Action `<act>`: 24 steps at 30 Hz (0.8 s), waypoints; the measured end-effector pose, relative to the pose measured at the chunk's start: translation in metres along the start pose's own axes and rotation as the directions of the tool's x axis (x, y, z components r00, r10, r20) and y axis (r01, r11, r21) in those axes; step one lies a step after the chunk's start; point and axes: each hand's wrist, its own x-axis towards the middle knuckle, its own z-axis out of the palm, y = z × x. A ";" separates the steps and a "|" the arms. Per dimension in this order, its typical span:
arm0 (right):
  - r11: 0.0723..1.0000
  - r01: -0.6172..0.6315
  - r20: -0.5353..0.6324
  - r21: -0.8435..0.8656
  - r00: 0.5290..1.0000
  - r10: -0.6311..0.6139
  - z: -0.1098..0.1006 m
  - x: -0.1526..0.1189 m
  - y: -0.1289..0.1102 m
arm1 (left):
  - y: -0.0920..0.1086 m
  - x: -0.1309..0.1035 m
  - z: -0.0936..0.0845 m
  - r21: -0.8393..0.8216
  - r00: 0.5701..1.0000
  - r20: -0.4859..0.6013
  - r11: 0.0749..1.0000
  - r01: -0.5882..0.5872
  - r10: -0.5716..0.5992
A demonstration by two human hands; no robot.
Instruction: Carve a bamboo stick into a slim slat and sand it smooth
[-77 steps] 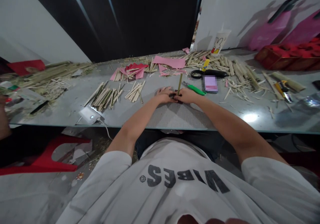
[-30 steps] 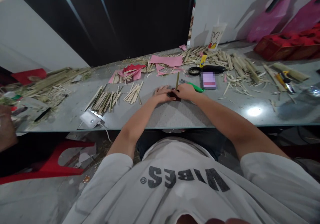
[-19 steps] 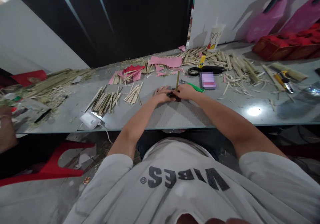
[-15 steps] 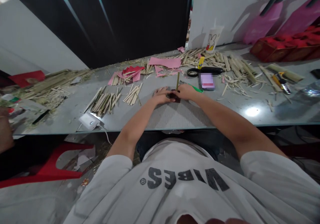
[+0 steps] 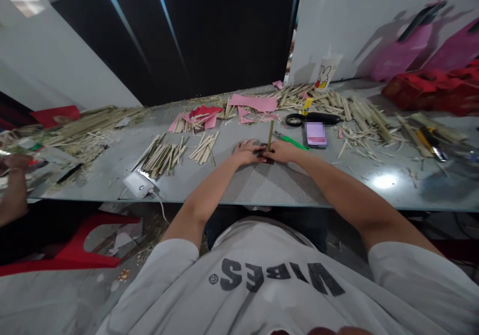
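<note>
My right hand (image 5: pixel 281 151) is closed in a pinch on a thin bamboo strip (image 5: pixel 270 131), which points away from me. Under the strip and my fingertips lies a small dark brown piece (image 5: pixel 269 161), partly hidden by both hands. My left hand (image 5: pixel 247 152) rests on the table with its fingers stretched out, the tips touching the brown piece. Just beyond my right hand is a green-handled tool (image 5: pixel 294 142) with a metal end. To the left lie a small stack of split bamboo strips (image 5: pixel 204 148) and a larger pile of strips (image 5: pixel 160 156).
A white plug box (image 5: pixel 138 184) with a cable sits at the table's front edge. Black-handled scissors (image 5: pixel 318 119), a phone (image 5: pixel 316 134) and bamboo scraps (image 5: pixel 362 120) lie beyond my right hand. Another person's hand (image 5: pixel 17 163) is at far left.
The whole view has tilted, so the table appears lower and further right. My hands keep nearly the same place on the table. More of the other person's hand shows at left.
</note>
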 end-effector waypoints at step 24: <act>0.984 -0.159 -0.051 -0.084 0.987 0.155 -0.002 -0.005 0.007 | 0.004 -0.003 -0.002 0.030 0.998 -0.052 0.999 -0.029 0.031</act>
